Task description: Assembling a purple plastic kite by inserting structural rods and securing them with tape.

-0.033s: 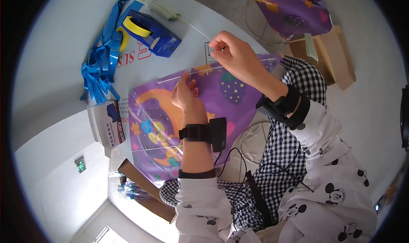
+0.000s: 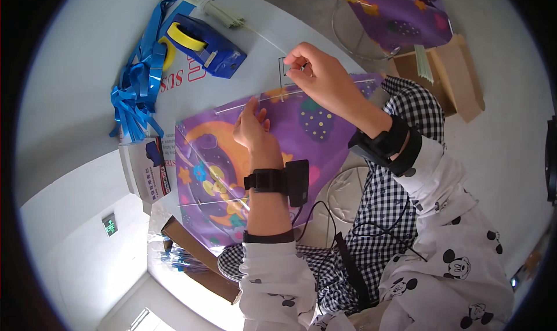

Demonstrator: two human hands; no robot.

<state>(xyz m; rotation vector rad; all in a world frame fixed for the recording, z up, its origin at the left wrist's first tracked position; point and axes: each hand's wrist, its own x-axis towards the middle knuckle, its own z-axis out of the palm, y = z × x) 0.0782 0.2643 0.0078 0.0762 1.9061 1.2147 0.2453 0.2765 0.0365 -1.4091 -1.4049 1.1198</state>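
Purple printed sheet (image 2: 232,174) with a moon and stars lies flat on the white tabletop (image 2: 75,69) at the frame's centre, right of the blue ribbons (image 2: 136,93) and blue tape dispenser (image 2: 203,43) in the upper left. Left hand (image 2: 250,125) rests on it, fingers open and holding nothing. Right hand (image 2: 319,75), above centre, pinches a thin white rod (image 2: 290,93) at the sheet's top edge.
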